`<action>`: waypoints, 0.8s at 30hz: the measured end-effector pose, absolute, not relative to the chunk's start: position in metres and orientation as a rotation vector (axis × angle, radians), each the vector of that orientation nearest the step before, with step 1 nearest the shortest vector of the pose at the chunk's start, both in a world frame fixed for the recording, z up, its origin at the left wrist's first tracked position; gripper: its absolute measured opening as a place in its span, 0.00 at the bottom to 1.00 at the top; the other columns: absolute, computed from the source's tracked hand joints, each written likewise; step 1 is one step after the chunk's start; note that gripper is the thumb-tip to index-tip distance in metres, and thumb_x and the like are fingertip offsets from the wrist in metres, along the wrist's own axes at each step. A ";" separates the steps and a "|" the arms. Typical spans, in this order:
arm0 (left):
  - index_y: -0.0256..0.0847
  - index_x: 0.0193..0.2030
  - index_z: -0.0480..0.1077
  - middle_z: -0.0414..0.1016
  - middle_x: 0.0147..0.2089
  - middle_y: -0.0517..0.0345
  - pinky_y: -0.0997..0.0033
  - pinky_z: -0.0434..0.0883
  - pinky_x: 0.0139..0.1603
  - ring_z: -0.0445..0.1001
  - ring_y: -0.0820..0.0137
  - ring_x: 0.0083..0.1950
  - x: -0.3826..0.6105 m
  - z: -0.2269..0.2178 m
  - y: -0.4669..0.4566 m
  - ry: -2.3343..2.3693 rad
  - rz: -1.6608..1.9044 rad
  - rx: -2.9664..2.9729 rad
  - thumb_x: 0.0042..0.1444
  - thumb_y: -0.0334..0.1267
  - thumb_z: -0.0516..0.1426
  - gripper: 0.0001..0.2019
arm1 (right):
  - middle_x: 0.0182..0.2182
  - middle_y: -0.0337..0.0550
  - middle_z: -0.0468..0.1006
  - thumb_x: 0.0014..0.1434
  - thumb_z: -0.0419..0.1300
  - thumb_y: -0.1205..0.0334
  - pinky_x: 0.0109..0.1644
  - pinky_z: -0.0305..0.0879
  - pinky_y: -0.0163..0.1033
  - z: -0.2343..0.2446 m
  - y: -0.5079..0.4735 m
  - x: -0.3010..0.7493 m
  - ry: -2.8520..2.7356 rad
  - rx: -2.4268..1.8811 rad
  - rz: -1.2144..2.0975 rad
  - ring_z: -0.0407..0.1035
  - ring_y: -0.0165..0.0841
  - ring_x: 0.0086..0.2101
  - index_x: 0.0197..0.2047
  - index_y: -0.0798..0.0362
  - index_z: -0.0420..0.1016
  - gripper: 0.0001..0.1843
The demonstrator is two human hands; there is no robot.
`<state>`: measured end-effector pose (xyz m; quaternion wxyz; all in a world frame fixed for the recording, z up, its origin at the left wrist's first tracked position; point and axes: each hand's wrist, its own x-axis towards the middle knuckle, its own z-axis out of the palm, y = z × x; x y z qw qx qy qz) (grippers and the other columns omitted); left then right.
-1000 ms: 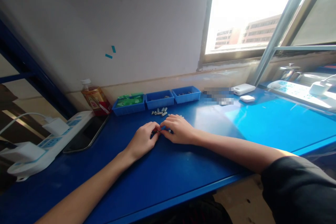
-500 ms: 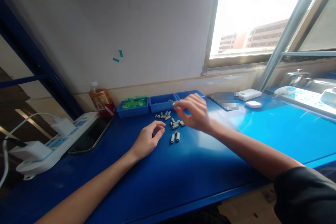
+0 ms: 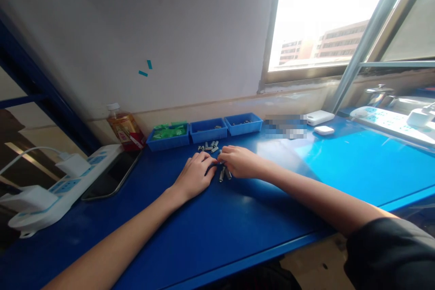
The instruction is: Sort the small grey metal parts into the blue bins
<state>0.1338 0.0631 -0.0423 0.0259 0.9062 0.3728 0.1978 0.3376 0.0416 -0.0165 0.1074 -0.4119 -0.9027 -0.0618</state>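
Observation:
My left hand [image 3: 196,173] rests low over the blue table, fingers curled and thumb tip close to the forefinger. Its fingertips meet those of my right hand [image 3: 239,162], which is closed in a pinch. Whatever is between the fingertips is too small and covered to make out. Just below them lie two small silvery metal cylinders [image 3: 221,175], partly under my right hand. Behind the hands is a loose group of several similar metal pieces [image 3: 214,147]. More pieces may be hidden beneath my right hand.
Three blue trays line the wall: one with green packets [image 3: 168,147], one with a few small parts [image 3: 208,137], one with small dark parts [image 3: 244,130]. Left are a drink bottle [image 3: 123,127], phone [image 3: 110,177] and power strip [image 3: 34,218]. White cases [image 3: 319,118] lie right.
My right hand, pinching a small pale piece, has come down from in front of the trays to my left hand's fingertips. My left fingers have curled in more. The view has shifted slightly.

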 end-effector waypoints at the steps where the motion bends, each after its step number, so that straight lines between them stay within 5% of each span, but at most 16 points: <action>1: 0.45 0.47 0.71 0.71 0.48 0.53 0.58 0.68 0.48 0.68 0.61 0.49 0.134 -0.042 0.063 1.166 0.603 2.800 0.63 0.42 0.49 0.13 | 0.35 0.47 0.73 0.58 0.53 0.73 0.41 0.61 0.37 -0.019 0.042 0.336 -2.677 -1.197 -0.179 0.68 0.35 0.37 0.44 0.55 0.73 0.12; 10: 0.46 0.55 0.66 0.70 0.52 0.53 0.57 0.66 0.53 0.67 0.61 0.53 0.136 -0.038 0.060 1.100 0.703 2.758 0.62 0.38 0.50 0.15 | 0.38 0.47 0.71 0.64 0.49 0.69 0.46 0.65 0.41 0.031 0.063 0.334 -1.911 -0.680 -0.453 0.65 0.35 0.40 0.44 0.53 0.66 0.08; 14: 0.44 0.52 0.69 0.72 0.49 0.53 0.62 0.66 0.54 0.68 0.64 0.50 0.135 -0.031 0.054 0.882 0.728 2.774 0.63 0.35 0.49 0.13 | 0.41 0.49 0.69 0.62 0.52 0.66 0.49 0.63 0.44 0.058 0.097 0.333 -1.791 -0.990 -0.454 0.64 0.38 0.43 0.44 0.54 0.69 0.08; 18: 0.46 0.51 0.71 0.73 0.48 0.54 0.64 0.68 0.52 0.70 0.65 0.48 0.134 -0.027 0.050 0.696 0.614 2.757 0.62 0.40 0.53 0.13 | 0.38 0.49 0.72 0.59 0.58 0.60 0.48 0.61 0.45 0.037 0.102 0.336 -2.105 -1.374 -0.236 0.65 0.40 0.41 0.39 0.54 0.73 0.08; 24: 0.43 0.44 0.71 0.75 0.42 0.56 0.67 0.70 0.44 0.72 0.67 0.42 0.133 -0.033 0.057 0.788 0.705 2.689 0.58 0.38 0.57 0.08 | 0.38 0.46 0.73 0.61 0.55 0.58 0.46 0.59 0.41 -0.012 0.024 0.335 -2.341 -1.217 -0.141 0.65 0.37 0.40 0.43 0.54 0.70 0.10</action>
